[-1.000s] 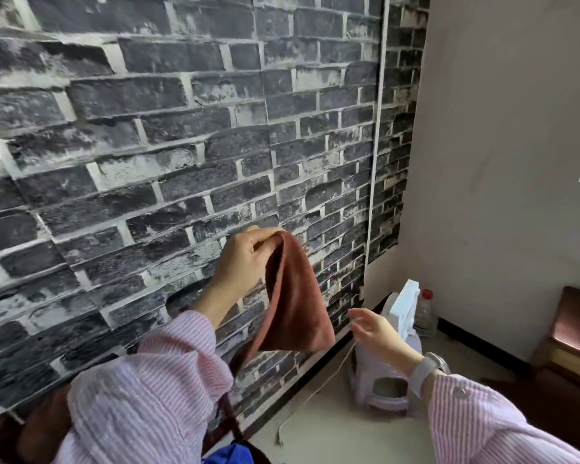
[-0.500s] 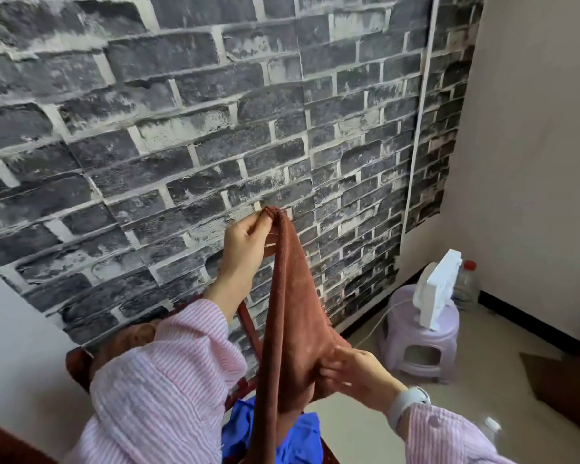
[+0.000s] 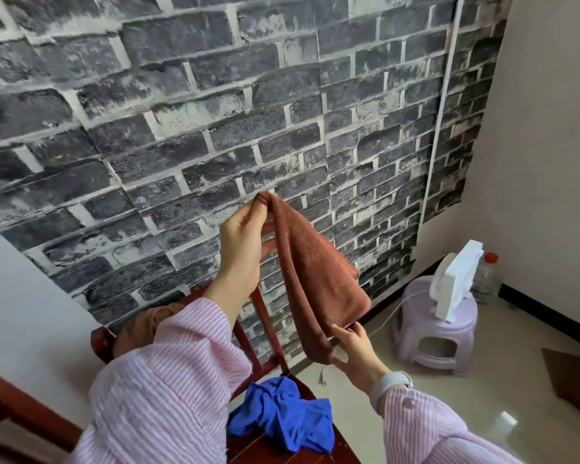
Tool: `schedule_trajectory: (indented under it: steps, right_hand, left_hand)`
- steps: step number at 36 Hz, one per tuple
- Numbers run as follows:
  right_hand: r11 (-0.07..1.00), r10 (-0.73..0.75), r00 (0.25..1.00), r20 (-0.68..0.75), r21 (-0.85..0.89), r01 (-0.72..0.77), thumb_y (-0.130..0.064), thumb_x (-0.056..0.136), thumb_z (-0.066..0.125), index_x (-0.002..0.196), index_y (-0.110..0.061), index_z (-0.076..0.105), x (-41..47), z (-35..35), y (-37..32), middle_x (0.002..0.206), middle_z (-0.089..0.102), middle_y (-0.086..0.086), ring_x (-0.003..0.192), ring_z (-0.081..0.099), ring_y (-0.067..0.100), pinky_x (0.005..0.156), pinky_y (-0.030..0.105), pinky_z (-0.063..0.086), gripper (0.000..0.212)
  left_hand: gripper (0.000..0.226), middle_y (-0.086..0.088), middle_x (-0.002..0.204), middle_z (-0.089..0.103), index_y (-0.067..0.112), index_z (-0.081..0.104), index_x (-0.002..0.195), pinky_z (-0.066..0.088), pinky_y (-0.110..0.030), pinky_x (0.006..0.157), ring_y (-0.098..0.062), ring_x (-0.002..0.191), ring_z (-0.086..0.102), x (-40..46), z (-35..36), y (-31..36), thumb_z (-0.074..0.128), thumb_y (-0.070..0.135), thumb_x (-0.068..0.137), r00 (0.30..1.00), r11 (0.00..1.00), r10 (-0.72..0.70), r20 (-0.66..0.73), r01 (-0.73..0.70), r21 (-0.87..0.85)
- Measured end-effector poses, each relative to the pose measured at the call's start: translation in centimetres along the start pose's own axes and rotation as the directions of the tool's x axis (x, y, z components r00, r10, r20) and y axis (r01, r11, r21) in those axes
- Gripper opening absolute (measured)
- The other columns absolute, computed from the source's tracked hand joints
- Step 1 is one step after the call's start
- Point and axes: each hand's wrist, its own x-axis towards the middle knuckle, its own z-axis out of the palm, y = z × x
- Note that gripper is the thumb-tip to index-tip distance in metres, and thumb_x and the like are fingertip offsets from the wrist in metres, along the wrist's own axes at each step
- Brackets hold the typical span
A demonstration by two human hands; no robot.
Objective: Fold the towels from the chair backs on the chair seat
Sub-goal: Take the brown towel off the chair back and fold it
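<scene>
Your left hand [image 3: 245, 249] pinches the top corner of the brown towel [image 3: 315, 279] between its fingers [image 3: 260, 209], holding it up before the brick wall [image 3: 215, 112]. Your right hand [image 3: 357, 349], at five o'clock from the left, grips the towel's lower edge. Below, at six o'clock, a crumpled blue towel [image 3: 282, 420] lies on the red chair seat [image 3: 335, 447].

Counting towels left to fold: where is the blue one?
In the head view, the blue towel lies crumpled on the chair seat, bottom centre, below the held brown towel.
</scene>
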Motion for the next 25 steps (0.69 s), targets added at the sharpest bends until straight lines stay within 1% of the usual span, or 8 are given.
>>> schedule_trajectory:
  steps: [3,6,9,15,17,19,22,25]
  right_hand:
    - [0.998,-0.061,0.998,-0.019,-0.033,0.061,-0.012,0.084,0.06,0.121,-0.017,0.044,0.9,-0.8,-1.5,0.114,0.056,0.003,0.095,0.054,0.016,0.081,0.038,0.043,0.041]
    - [0.966,-0.159,0.986,-0.057,-0.214,0.143,-0.013,0.089,0.053,0.092,-0.011,0.057,0.7,-1.0,-2.4,0.09,0.061,0.009,0.076,0.056,0.015,0.063,0.028,0.041,0.006]
    - [0.897,-0.309,0.939,-0.151,-0.374,0.235,-0.011,0.091,0.043,0.076,-0.01,0.052,1.4,-1.9,-2.4,0.08,0.053,0.011,0.069,0.051,0.018,0.066,0.031,0.045,0.018]
    - [0.644,-0.518,0.84,-0.163,-0.721,0.256,-0.017,0.096,0.037,0.108,0.001,0.053,1.2,-4.9,-3.8,0.11,0.058,0.021,0.106,0.053,0.033,0.089,0.036,0.038,0.028]
    - [0.608,-0.507,0.848,-0.152,-0.761,0.227,-0.022,0.096,0.038,0.109,-0.002,0.058,0.9,-5.2,-4.6,0.115,0.06,0.021,0.11,0.053,0.035,0.093,0.037,0.038,0.031]
    - [0.589,-0.451,0.883,-0.133,-0.788,0.182,-0.028,0.096,0.039,0.104,-0.004,0.062,0.9,-5.2,-5.0,0.112,0.063,0.02,0.107,0.055,0.035,0.091,0.035,0.039,0.035]
    - [0.609,-0.323,0.938,-0.123,-0.786,0.106,-0.031,0.095,0.042,0.096,0.002,0.066,0.7,-4.8,-5.1,0.099,0.065,0.021,0.093,0.058,0.033,0.082,0.033,0.043,0.041]
    - [0.776,-0.125,0.985,-0.115,-0.63,0.024,-0.022,0.091,0.051,0.083,0.004,0.062,0.6,-3.9,-4.4,0.066,0.059,0.012,0.057,0.056,0.02,0.053,0.024,0.044,0.03]
  left_hand:
    - [0.022,-0.003,0.083,0.069,0.014,0.066,0.094,0.055,-0.042,0.08,-0.022,0.084,0.066,-0.1,-1.0,0.0,0.044,0.017,0.096,0.999,1.0,0.009,0.031,-0.009,0.001]
    - [0.022,0.003,0.075,0.07,0.017,0.066,0.087,0.056,-0.035,0.073,-0.017,0.079,0.067,-0.1,-2.0,-0.1,0.045,0.018,0.095,0.999,0.998,0.03,0.009,-0.031,0.05]
    - [0.021,0.001,0.081,0.068,0.021,0.065,0.087,0.055,-0.032,0.074,-0.014,0.08,0.066,0.0,-3.2,-0.7,0.046,0.021,0.095,0.998,0.984,0.055,-0.03,-0.049,0.172]
    - [0.025,-0.011,0.102,0.066,0.025,0.062,0.089,0.05,-0.045,0.089,-0.027,0.096,0.063,0.8,-9.1,-5.6,0.043,0.041,0.093,0.977,0.921,-0.108,-0.183,0.168,0.351]
    - [0.051,-0.01,0.119,0.061,0.026,0.057,0.108,0.045,-0.05,0.096,-0.028,0.109,0.059,2.1,-13.4,-10.0,0.043,0.063,0.075,0.947,0.893,-0.184,-0.263,0.273,0.358]
    - [0.071,-0.009,0.131,0.054,0.029,0.047,0.124,0.04,-0.049,0.101,-0.028,0.118,0.053,2.0,-16.2,-12.5,0.039,0.069,0.065,0.914,0.859,-0.237,-0.329,0.356,0.369]
    - [0.036,-0.01,0.109,0.059,0.032,0.04,0.126,0.046,-0.038,0.09,-0.027,0.098,0.058,-1.6,-15.0,-10.5,0.038,0.045,0.092,0.868,0.866,-0.321,-0.379,0.431,0.254]
    - [0.018,-0.005,0.078,0.051,0.021,0.05,0.106,0.041,-0.029,0.065,-0.018,0.067,0.051,-3.8,-15.2,-10.6,0.033,0.018,0.1,0.828,0.887,-0.401,-0.392,0.458,0.058]
